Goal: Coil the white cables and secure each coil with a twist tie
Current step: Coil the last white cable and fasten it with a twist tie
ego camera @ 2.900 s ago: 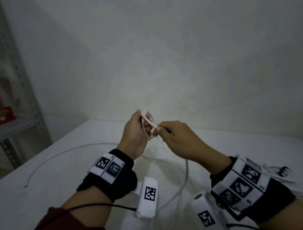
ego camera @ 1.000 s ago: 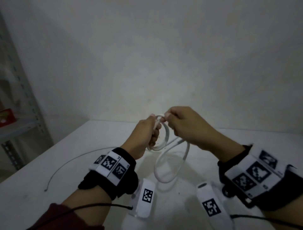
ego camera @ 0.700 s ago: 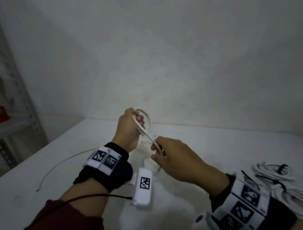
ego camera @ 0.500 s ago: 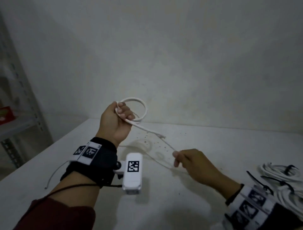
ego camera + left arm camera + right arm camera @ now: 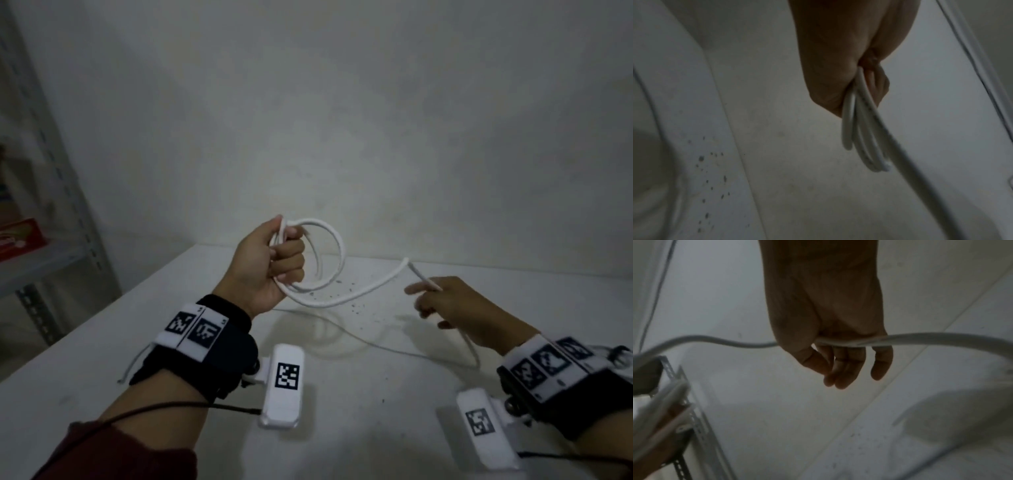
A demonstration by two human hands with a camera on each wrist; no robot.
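My left hand (image 5: 278, 257) is raised over the white table (image 5: 359, 428) and grips a coil of white cable (image 5: 337, 253) in its fist. The left wrist view shows several loops (image 5: 861, 139) hanging from that fist (image 5: 836, 68). From the coil the cable (image 5: 370, 291) swings right to my right hand (image 5: 445, 301), which holds it between thumb and fingers. In the right wrist view the cable (image 5: 925, 337) crosses the right hand (image 5: 828, 318), whose fingers hang loosely below it. The rest of the cable trails on the table (image 5: 387, 347).
A thin grey wire (image 5: 135, 361) lies on the table by my left wrist. Part of a tied cable bundle (image 5: 621, 353) shows at the right edge. A metal shelf rack (image 5: 51, 260) with a red box (image 5: 20, 234) stands at the left. A wall is close behind.
The hands were together at the coil, then the right hand slid out along the cable. Since half a second ago it has risen with a new length and the left hand has dropped slightly.
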